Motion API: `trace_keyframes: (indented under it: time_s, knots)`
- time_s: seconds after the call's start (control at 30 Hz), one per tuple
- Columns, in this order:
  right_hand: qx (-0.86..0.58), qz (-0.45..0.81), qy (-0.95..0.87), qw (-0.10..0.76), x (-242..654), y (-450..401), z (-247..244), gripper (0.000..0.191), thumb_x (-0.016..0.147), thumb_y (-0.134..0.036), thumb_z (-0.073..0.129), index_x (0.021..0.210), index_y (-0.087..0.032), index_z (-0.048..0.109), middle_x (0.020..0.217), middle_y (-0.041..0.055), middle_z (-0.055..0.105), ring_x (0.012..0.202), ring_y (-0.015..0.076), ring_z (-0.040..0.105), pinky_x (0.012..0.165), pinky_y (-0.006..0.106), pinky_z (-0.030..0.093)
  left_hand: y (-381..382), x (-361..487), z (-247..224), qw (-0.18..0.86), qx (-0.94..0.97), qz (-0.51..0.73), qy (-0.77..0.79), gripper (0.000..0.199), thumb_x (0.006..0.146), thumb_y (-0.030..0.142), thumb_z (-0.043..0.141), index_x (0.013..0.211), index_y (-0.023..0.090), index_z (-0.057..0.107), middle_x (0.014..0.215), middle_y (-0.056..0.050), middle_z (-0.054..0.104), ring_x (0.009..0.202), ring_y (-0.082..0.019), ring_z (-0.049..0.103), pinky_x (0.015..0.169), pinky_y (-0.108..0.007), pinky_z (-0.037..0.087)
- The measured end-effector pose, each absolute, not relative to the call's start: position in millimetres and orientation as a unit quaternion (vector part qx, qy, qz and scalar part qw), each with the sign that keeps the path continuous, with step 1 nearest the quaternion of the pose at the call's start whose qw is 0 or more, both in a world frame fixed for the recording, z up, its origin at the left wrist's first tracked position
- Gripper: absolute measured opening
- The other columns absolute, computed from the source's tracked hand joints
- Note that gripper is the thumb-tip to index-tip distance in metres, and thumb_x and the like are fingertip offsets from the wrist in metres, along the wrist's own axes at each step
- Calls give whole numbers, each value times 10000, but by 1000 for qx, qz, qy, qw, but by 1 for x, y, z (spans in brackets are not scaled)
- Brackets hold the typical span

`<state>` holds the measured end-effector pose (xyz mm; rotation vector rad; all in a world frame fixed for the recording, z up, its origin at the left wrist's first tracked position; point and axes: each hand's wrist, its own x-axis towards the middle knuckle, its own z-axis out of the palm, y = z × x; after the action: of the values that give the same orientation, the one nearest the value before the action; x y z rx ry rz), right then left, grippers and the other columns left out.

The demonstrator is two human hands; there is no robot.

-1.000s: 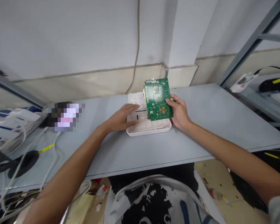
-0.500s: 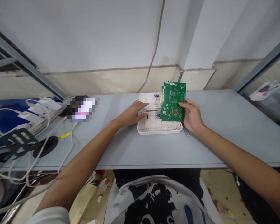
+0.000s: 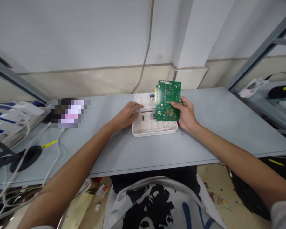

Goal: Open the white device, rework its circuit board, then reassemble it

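Note:
A green circuit board (image 3: 164,106) is held upright at its right edge by my right hand (image 3: 187,114), thumb across its face and the other fingers mostly behind it. Below and behind the board lies a white plastic housing (image 3: 154,134) with a shallow, open interior; the board covers part of it. At the housing's left side rests my left hand (image 3: 126,116), fingers stretched over the edge and thumb apart, pinching nothing that I can see. A thin metal tool (image 3: 181,130) sticks out beside the housing's right side, partly hidden by my right hand.
At the left of the grey table (image 3: 126,156), a phone (image 3: 71,113) with a blurred screen lies near a power strip (image 3: 32,122) with white chargers. White cables (image 3: 58,152) and a black stand (image 3: 26,158) are in front. A wall closes off the back.
The view has turned slightly, shifting the whole scene left. My right hand still holds the circuit board over the housing. My left thumb has drawn back a little towards the housing's edge.

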<state>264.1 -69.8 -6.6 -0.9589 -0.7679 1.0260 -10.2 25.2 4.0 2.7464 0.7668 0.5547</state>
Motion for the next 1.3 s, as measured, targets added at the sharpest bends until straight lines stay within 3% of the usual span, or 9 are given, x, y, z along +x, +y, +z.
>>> trace_keyframes:
  time_s: [0.33, 0.57, 0.63, 0.8, 0.9, 1.03, 1.17, 1.23, 1.3]
  knots:
    - [-443, 373, -443, 685, 263, -74, -6, 488, 753, -517, 845, 1035, -300, 509, 1031, -10, 768, 879, 212, 755, 838, 428, 662, 27, -7, 2, 117, 937, 194, 266, 443, 1049, 284, 406, 1385, 146, 660, 1356, -163, 684, 1296, -309, 576, 1133, -543, 479]
    - [-496, 89, -575, 645, 251, -100, 0, 258, 925, -484, 739, 1030, -289, 606, 902, 20, 750, 784, 222, 716, 732, 404, 623, 12, -1, 17, 134, 915, 277, 261, 366, 1054, 406, 526, 1219, 179, 760, 1245, -134, 760, 1207, -309, 620, 1120, -535, 465]
    - [-516, 14, -629, 581, 247, -106, 1, 214, 970, -469, 675, 1053, -276, 634, 918, 55, 763, 776, 234, 713, 735, 428, 620, 2, 3, 26, 224, 871, 338, 278, 410, 1063, 504, 529, 1204, 194, 757, 1209, -127, 780, 1174, -295, 661, 1089, -502, 494]
    - [-491, -109, -775, 383, 242, -109, 7, 218, 1053, -247, 494, 1117, -226, 701, 1047, 130, 792, 919, 254, 757, 733, 404, 615, -18, 11, 47, 594, 705, 307, 236, 752, 1042, 754, 309, 1528, 208, 487, 1212, -176, 770, 1009, -315, 766, 698, -393, 610]
    - [-428, -194, -810, 351, 243, -105, 5, 274, 1033, -112, 478, 1174, -222, 687, 1045, 105, 786, 919, 214, 754, 704, 348, 613, -21, 12, 52, 656, 645, 293, 259, 549, 1010, 598, 540, 1403, 216, 567, 1203, -148, 755, 1009, -303, 759, 676, -366, 637]
    - [-334, -276, -823, 366, 245, -102, 0, 224, 993, -95, 563, 1144, -216, 674, 1011, 67, 783, 884, 200, 743, 649, 325, 587, -21, 14, 52, 688, 591, 300, 297, 348, 787, 268, 692, 1118, 165, 666, 1025, -91, 731, 841, -242, 723, 660, -369, 640]
    - [-337, -156, -817, 442, 252, -99, 3, 102, 1003, -263, 638, 1066, -217, 704, 979, 57, 791, 866, 208, 746, 712, 349, 596, -21, 16, 49, 662, 584, 310, 352, 398, 646, 151, 652, 1043, 181, 675, 856, -27, 671, 709, -155, 616, 573, -243, 525]
    - [-392, -78, -780, 482, 262, -93, 5, 116, 1006, -254, 609, 975, -223, 716, 901, 46, 782, 828, 205, 728, 742, 366, 584, -21, 15, 49, 642, 595, 311, 370, 415, 623, 139, 647, 1033, 201, 667, 816, -4, 643, 693, -136, 574, 555, -209, 456]
    - [-433, -32, -773, 463, 276, -85, 6, 145, 973, -213, 604, 885, -228, 718, 835, 34, 771, 802, 216, 695, 764, 395, 561, -20, 14, 49, 630, 607, 306, 376, 424, 627, 148, 655, 1045, 222, 657, 797, 10, 625, 691, -136, 562, 552, -208, 415]
